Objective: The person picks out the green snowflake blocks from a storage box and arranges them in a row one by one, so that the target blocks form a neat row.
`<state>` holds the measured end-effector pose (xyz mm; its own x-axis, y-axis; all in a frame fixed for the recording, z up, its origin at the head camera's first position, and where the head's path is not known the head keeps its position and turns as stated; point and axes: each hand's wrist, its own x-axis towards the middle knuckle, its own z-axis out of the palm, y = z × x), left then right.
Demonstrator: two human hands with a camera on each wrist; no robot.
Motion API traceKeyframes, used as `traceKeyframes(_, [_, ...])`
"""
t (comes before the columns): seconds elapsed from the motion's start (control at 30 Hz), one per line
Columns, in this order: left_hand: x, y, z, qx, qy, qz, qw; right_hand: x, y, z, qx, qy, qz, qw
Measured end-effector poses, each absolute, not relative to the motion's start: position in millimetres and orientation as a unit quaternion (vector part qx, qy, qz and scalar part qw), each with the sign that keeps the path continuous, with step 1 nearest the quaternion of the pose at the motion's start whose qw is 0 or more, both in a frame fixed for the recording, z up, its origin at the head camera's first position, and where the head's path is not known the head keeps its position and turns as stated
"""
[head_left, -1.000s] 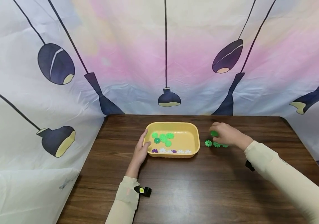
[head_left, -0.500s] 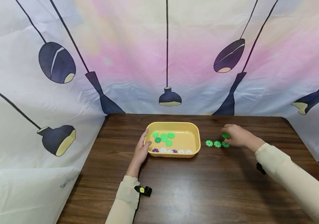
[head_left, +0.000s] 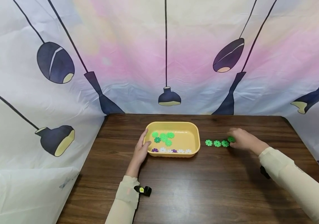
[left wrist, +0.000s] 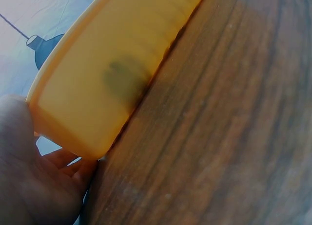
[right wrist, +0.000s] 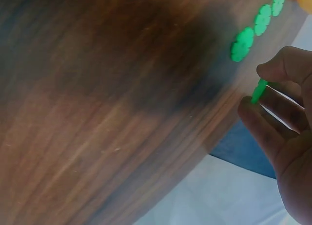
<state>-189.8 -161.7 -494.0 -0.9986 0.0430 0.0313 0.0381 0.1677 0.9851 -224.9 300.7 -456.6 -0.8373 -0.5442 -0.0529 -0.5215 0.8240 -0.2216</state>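
The right hand (head_left: 245, 140) pinches one green flower-shaped plastic disc (right wrist: 259, 90) between the thumb and a fingertip. In the right wrist view this disc is seen almost edge-on, above the table and apart from the nearest of three green discs (head_left: 217, 143). These three lie flat in a short row, very close to each other; whether their edges touch, I cannot tell.

The left hand (head_left: 140, 151) grips a yellow plastic tray (head_left: 176, 126) at its left end: the thumb comes over the rim, and the fingers lie along the outside of the wall. The tray stands on the wooden table (head_left: 193, 186), to the left of the row.

As I judge it, three discs are already laid out, and the fourth, at the end of the row, is not yet put down. Inside the tray remain several light green discs (head_left: 168, 142), partly overlapping, and a dark green disc (head_left: 157, 140). Along the near wall are purple discs (head_left: 154, 150) and white discs (head_left: 162, 150), partly hidden by the rim. Whether these also belong to the row, the pictures do not tell.
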Motion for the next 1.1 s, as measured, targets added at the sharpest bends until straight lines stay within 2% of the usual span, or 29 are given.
traceKeyframes(0.93, [-190, -162, -492, 0.032, 0.767, 0.641, 0.001, -227, 315, -482, -0.256, 0.951, -0.160, 0.066])
traceKeyframes(1.1, [-202, -166, -513, 0.029, 0.772, 0.634, 0.002, -227, 316, -483, -0.247, 0.953, -0.163, 0.071])
